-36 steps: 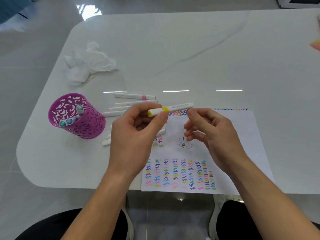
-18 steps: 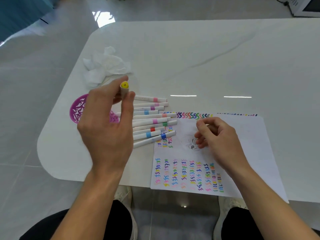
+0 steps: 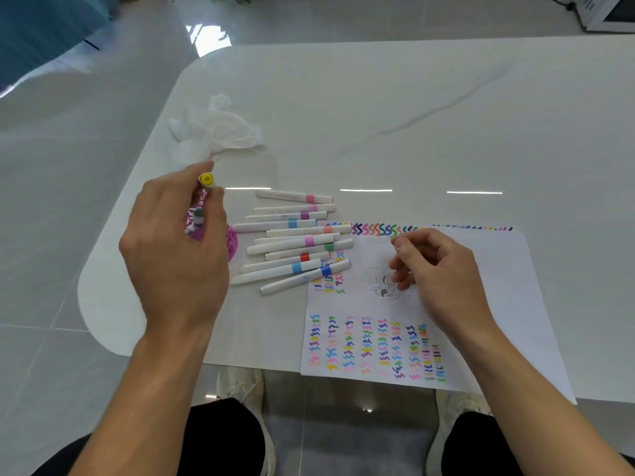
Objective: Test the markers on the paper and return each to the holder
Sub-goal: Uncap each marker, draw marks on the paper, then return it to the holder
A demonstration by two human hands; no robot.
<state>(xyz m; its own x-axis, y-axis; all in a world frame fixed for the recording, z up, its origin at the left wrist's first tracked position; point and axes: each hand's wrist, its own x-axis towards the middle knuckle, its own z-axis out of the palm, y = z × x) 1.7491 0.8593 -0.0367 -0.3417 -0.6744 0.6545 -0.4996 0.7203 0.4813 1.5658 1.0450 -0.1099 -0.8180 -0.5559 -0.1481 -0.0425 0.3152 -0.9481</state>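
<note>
A white worktop is shown, and a sheet of paper is laid at its near right edge, filled with rows of coloured squiggles and a small sketch. The left grip is raised near the worktop's left edge. The right grip is rested on the paper, fingers loosely curled with nothing held. A crumpled tissue is seen farther back. Loose markers are spread side by side between holder and paper. The purple holder is mostly hidden behind the left grip. The yellow marker is clamped upright between the left grip's thumb and fingertips, over the holder.
</note>
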